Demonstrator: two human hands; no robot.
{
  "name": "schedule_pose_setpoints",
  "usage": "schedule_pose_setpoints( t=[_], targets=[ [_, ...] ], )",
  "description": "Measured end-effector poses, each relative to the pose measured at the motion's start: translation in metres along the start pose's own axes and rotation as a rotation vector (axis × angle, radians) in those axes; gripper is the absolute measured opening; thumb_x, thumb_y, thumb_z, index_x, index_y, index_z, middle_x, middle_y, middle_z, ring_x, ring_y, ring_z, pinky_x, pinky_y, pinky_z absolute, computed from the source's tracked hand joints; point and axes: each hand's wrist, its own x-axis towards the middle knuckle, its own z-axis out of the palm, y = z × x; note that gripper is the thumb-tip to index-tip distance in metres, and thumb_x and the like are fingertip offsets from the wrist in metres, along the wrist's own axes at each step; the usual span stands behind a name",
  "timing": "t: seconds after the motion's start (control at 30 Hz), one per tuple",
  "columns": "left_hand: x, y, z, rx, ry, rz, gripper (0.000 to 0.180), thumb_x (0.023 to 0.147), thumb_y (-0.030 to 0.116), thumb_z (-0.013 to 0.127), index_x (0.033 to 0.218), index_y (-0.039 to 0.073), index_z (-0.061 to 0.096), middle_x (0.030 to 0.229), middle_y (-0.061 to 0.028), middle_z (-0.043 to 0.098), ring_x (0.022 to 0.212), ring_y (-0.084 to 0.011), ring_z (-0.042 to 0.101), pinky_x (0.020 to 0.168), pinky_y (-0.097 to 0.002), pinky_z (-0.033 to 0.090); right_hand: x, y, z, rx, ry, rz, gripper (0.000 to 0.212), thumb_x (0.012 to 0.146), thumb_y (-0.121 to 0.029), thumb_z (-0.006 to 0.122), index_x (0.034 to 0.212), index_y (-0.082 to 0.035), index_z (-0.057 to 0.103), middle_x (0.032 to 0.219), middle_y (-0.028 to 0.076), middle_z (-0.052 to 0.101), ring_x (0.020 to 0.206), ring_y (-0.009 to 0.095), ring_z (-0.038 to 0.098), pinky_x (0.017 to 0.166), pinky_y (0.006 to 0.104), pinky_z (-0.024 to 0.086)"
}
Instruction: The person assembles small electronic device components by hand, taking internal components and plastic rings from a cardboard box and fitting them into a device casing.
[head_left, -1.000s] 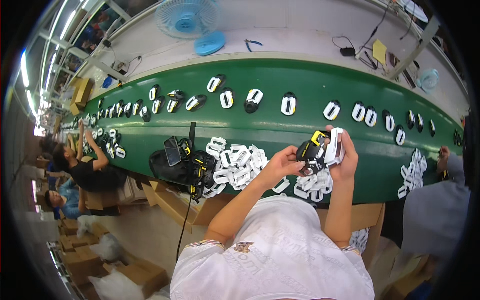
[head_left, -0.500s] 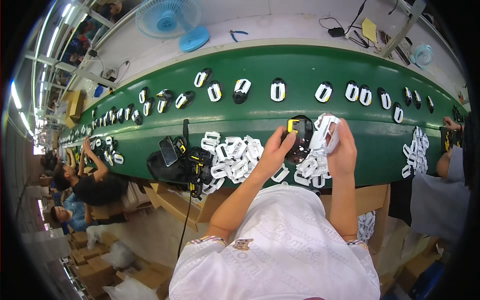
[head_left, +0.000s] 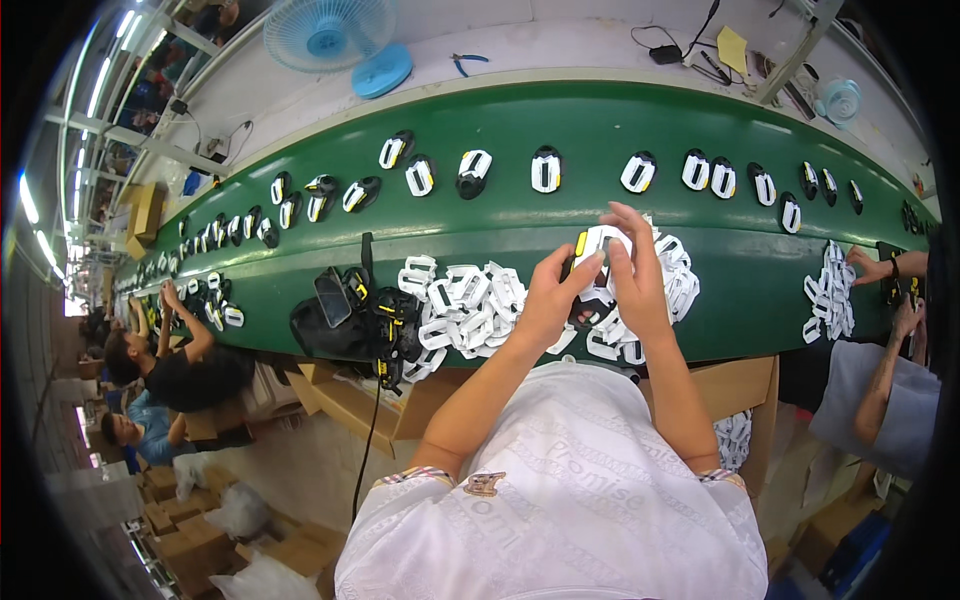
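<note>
The left hand has its grip closed on the left side of a yellow-marked black housing, held above the green tabletop in front of the torso. A white frame lies against the housing, immediately right of the left grip; its long axis appears to point roughly away from the torso, although fingers cover much of it. The right hand is nearer the frame, thumb and fingers partly curled at its right side; whether this grip is clenched cannot be told.
</note>
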Motion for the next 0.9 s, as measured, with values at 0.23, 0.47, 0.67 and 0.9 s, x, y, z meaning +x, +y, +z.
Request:
schedule_pose_setpoints(
  t=[0.23, 0.47, 0.67, 0.9],
  targets=[
    [0.000, -0.008, -0.016, 0.389, 0.078, 0.403, 0.025, 0.079, 0.021, 0.066, 0.081, 0.000, 0.053, 0.065, -0.0011, 0.051, 0.059, -0.0056, 0.042, 0.051, -0.0224, 0.036, -0.010, -0.008, -0.011, 0.522, -0.124, 0.498, 0.032, 0.088, -0.011, 0.052, 0.117, 0.003, 0.051, 0.103, 0.007, 0.059, 0.092, 0.011, 0.054, 0.081, 0.0240, 0.044],
    [-0.014, 0.003, -0.019, 0.723, -0.015, 0.312, 0.025, 0.083, 0.024, 0.061, 0.079, 0.000, 0.056, 0.058, -0.0071, 0.052, 0.051, -0.0136, 0.047, 0.047, -0.0294, 0.037, -0.037, 0.007, -0.026, 0.361, -0.155, 0.455, 0.034, 0.080, -0.004, 0.061, 0.110, 0.009, 0.054, 0.097, 0.010, 0.061, 0.086, 0.013, 0.058, 0.076, 0.0246, 0.047],
    [-0.021, -0.018, -0.013, 0.804, 0.203, 0.665, 0.022, 0.082, 0.021, 0.061, 0.078, -0.001, 0.057, 0.059, -0.0151, 0.056, 0.047, -0.0270, 0.052, 0.045, -0.0341, 0.039, -0.044, 0.005, -0.010, 0.392, -0.040, 0.376, 0.031, 0.083, -0.008, 0.060, 0.109, 0.007, 0.054, 0.090, 0.009, 0.062, 0.074, 0.012, 0.059, 0.067, 0.0228, 0.046],
    [-0.002, -0.022, -0.020, 0.625, 0.241, 0.445, 0.030, 0.089, 0.024, 0.052, 0.079, -0.003, 0.056, 0.054, -0.0112, 0.049, 0.050, -0.0111, 0.037, 0.046, -0.0303, 0.035, -0.034, 0.018, -0.018, 0.425, -0.212, 0.507, 0.026, 0.084, -0.005, 0.056, 0.108, 0.004, 0.054, 0.095, 0.007, 0.060, 0.082, 0.010, 0.056, 0.074, 0.0235, 0.045]
  ],
)
